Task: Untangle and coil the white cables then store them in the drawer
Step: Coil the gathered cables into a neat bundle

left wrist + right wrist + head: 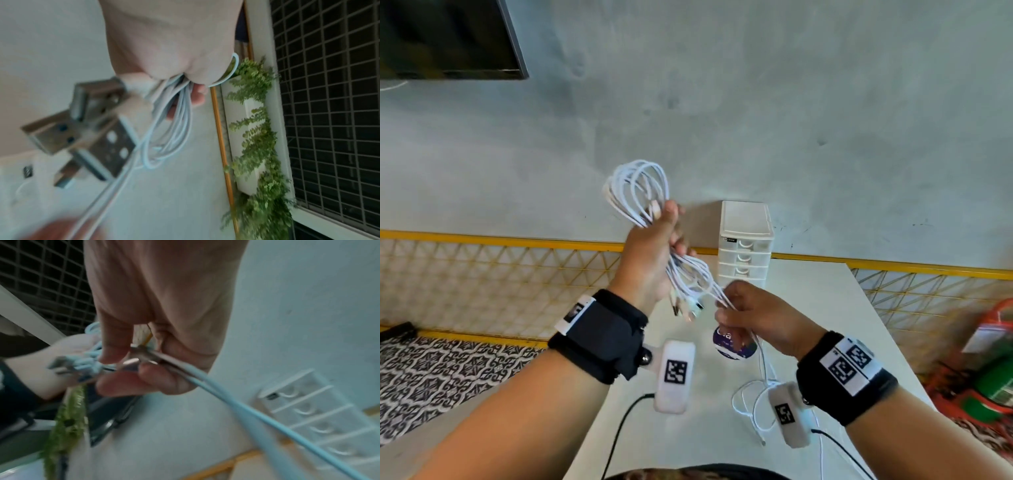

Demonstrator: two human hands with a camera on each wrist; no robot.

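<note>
Gripping the looped bundle of white cables (643, 192) above the white tabletop (825, 308), my left hand (654, 253) is raised; my right hand (753, 318) pinches its trailing strands. Beyond stands the white plastic drawer tower (745, 240), against the grey wall (756, 102).

The left hand (654, 253) is raised, fingers curled round the looped white cables (640, 192). Lower and just beside it, the right hand (753, 318) pinches strands trailing from that bundle.
</note>
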